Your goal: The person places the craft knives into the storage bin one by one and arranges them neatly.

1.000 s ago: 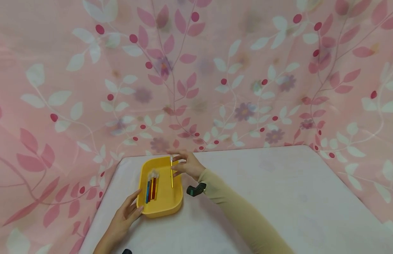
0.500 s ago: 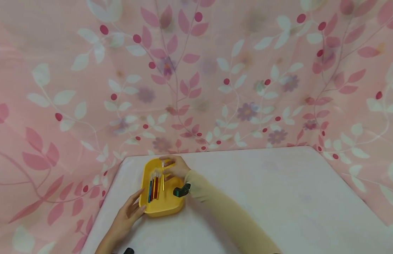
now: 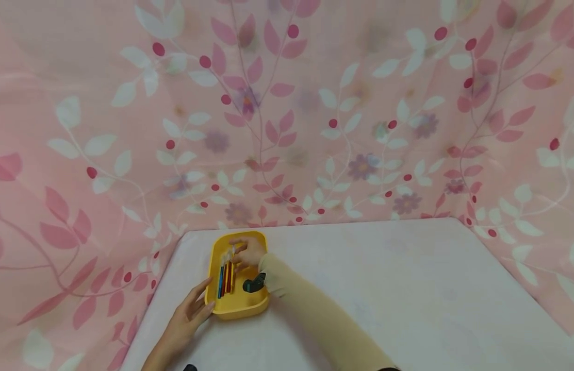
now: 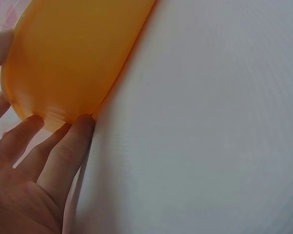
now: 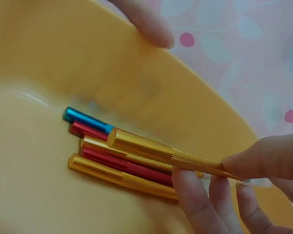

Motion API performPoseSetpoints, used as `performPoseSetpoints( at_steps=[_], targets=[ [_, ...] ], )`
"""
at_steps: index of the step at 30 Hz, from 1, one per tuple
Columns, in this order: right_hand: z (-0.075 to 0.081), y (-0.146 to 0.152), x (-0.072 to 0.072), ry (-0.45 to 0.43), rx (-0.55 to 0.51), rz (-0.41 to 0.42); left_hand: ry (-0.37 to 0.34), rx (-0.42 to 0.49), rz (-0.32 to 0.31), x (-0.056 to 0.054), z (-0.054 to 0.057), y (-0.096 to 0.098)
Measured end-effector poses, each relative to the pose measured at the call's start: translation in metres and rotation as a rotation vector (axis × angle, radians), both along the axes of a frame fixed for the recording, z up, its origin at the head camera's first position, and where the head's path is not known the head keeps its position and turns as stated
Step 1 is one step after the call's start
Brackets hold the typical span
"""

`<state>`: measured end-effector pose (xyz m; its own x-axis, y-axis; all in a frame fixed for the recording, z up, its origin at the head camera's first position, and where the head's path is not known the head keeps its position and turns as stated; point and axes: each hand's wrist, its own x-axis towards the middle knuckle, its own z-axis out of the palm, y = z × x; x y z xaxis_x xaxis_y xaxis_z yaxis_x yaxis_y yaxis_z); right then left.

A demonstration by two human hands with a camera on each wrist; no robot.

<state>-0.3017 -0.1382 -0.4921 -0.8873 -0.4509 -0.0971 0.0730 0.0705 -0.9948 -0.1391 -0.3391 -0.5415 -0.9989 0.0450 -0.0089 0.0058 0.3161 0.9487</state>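
A yellow tray [image 3: 240, 312] stands on the white table, and my left hand [image 3: 186, 315] rests at its near left corner. In the left wrist view the left fingertips [image 4: 83, 124] touch the tray's outer wall, fairly straight and spread. With thumb and fingers my right hand [image 3: 247, 252] pinches a gold craft knife [image 5: 156, 150] with a knurled metal handle, over the tray. Beneath it several similar craft knives [image 5: 100, 168], blue, red and gold, lie side by side on the tray floor. Their clear-capped ends point to the far side.
A pink floral cloth [image 3: 287, 113] hangs behind and on both sides of the table. The white tabletop [image 3: 384, 288] extends to the right of the tray. A dark wrist camera [image 3: 254, 283] on the right arm covers part of the tray.
My right hand has moved left and down with the gold craft knife, from the tray's far right side to beside the row of knives. The left hand has stayed at the tray corner.
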Motion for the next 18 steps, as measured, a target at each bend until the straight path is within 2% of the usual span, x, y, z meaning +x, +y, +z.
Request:
performPoseSetpoints(
  at_steps=[5, 9, 18],
  targets=[
    [-0.001, -0.001, 0.003, 0.024, 0.111, -0.006, -0.014, -0.006, 0.000, -0.001, 0.002, 0.001],
    [0.002, -0.004, 0.007, 0.005, 0.182, -0.021, -0.026, -0.007, 0.000, -0.002, 0.003, 0.002],
    [-0.012, -0.017, -0.001, -0.032, 0.254, -0.022, -0.043, 0.000, -0.001, -0.001, 0.003, 0.002]
  ],
)
